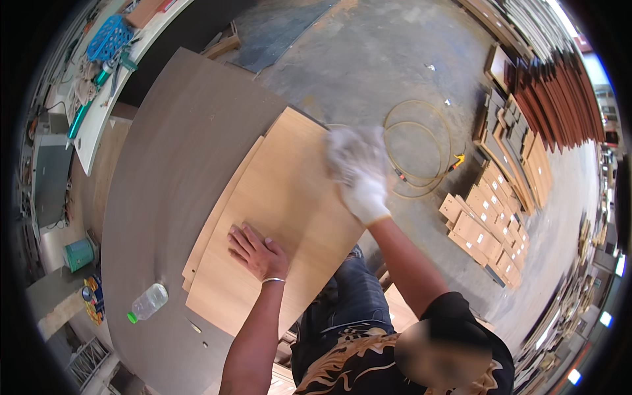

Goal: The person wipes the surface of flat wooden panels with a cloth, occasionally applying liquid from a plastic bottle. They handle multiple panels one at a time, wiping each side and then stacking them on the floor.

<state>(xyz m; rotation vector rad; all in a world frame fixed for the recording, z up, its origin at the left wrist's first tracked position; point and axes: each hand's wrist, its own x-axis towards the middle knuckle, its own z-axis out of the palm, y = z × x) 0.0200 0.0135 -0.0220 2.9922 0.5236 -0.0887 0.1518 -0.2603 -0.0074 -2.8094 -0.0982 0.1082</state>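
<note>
My left hand (258, 251), bare with a thin metal bracelet at the wrist, lies flat with fingers spread on a light wooden panel (283, 197). That panel rests on top of a second, similar light panel, whose edge (197, 253) shows along the left side. My right hand (365, 187) wears a white glove and is blurred. It presses what looks like a white cloth (345, 148) on the panel's far right corner. Both panels lie on a large grey-brown board (171, 151) that serves as the work surface.
A clear plastic bottle with a green cap (148, 303) lies on the board at the lower left. A yellow hose coil (421, 148) lies on the concrete floor. Stacks of small wooden pieces (490, 224) and dark boards (559, 99) stand on the right. A blue basket (108, 36) sits on a white bench.
</note>
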